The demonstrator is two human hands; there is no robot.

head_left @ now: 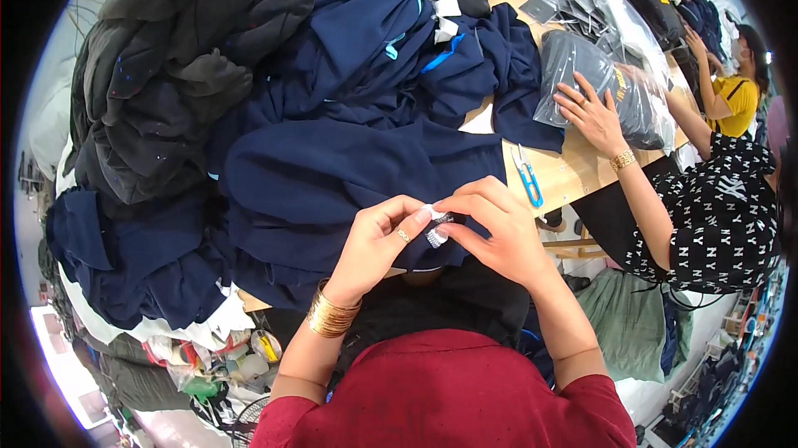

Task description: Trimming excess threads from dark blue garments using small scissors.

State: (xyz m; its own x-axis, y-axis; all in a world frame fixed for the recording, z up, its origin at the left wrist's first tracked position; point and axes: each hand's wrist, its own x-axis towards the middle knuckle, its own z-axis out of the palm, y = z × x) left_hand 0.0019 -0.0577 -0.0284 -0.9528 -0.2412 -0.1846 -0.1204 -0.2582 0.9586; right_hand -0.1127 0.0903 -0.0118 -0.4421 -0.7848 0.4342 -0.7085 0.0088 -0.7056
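Both my hands meet over the near table edge and pinch a small white and black cloth piece, perhaps a label point(434, 237). My left hand point(378, 240) holds it between thumb and forefinger. From the other side, my right hand point(496, 228) grips it with thumb and fingertips. Part of the piece is hidden by the fingers. Just beyond the hands, a navy blue garment point(349, 178) lies spread on the table. Blue-handled thread snips point(527, 179) rest on the wood to the right of my right hand.
Dark grey garments point(191, 49) are heaped at the far left. More navy cloth point(141, 257) hangs over the left edge. On the right, a co-worker's hand point(592, 115) presses a plastic-wrapped garment pack point(615, 86); flat grey tags point(573, 3) lie beyond. Another person point(736, 99) stands farther back.
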